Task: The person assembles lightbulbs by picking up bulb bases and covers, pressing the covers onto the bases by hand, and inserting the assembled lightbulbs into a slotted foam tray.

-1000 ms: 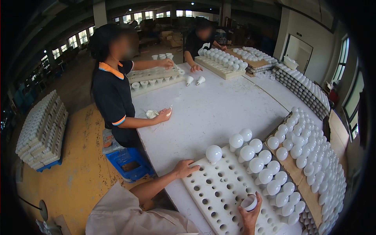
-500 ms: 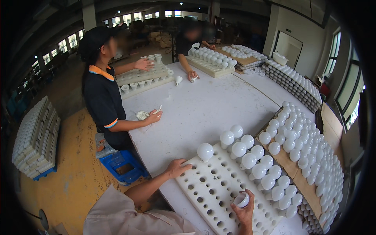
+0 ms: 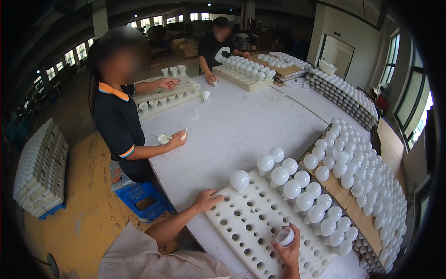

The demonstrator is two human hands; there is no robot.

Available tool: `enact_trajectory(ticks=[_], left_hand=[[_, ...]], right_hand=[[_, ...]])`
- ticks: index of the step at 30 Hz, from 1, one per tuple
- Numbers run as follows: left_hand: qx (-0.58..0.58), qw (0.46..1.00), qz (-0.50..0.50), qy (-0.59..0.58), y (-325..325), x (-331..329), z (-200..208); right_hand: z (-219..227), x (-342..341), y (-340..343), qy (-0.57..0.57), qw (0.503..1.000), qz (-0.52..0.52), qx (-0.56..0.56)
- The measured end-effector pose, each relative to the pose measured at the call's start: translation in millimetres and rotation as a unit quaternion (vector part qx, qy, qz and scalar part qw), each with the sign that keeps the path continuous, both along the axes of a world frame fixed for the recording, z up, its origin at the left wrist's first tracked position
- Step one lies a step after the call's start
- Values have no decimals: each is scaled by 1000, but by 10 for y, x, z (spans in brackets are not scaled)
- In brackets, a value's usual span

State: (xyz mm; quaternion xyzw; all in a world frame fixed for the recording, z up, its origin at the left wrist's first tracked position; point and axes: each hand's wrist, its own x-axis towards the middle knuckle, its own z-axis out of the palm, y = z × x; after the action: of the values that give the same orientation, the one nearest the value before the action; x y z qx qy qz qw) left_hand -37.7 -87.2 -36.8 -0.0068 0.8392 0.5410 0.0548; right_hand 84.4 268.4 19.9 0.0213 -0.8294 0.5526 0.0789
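A white foam tray [image 3: 260, 218] with rows of round holes lies at the table's near edge. My left hand [image 3: 207, 201] rests on its left corner, fingers stretched out and holding nothing. Over the right half of the tray, my right hand [image 3: 289, 249] is closed around a white cup-shaped bulb part [image 3: 285, 236], its open rim tilted upward. One round white bulb [image 3: 239, 180] stands at the tray's far corner. Several more white bulbs [image 3: 304, 201] stand in rows along the right side; what holds their bases is mostly hidden.
Stacked trays of bulbs [image 3: 362, 186] fill the right side. At the left a co-worker [image 3: 121, 121] holds a white cloth [image 3: 164, 138] beside a tray of cone-shaped parts [image 3: 162, 101]. Another person [image 3: 218, 51] works behind a bulb tray [image 3: 244, 80]. A blue plastic stool [image 3: 145, 200] stands by the table.
The view has shifted slightly. The co-worker at the left has turned the head toward me and lowered the far hand a little. My hands keep nearly the same places on and over the tray.
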Motion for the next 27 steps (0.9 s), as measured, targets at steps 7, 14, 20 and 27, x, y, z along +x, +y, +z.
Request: enact_trajectory(ticks=[7, 14, 20, 27], left_hand=[[-27, 999, -12, -28, -10, -5, 26], [-14, 1000, -1, 3, -16, -7, 13], [-27, 1000, -2, -2, 0, -9, 20], [-32, 999, -3, -8, -15, -9, 17]], right_hand=[[62, 19, -23, -4, 1000, -3, -14], [41, -6, 7, 23, 1000, 10, -4], [-9, -5, 57, 56, 997, 35, 40], [-45, -11, 67, 37, 998, 42, 35]])
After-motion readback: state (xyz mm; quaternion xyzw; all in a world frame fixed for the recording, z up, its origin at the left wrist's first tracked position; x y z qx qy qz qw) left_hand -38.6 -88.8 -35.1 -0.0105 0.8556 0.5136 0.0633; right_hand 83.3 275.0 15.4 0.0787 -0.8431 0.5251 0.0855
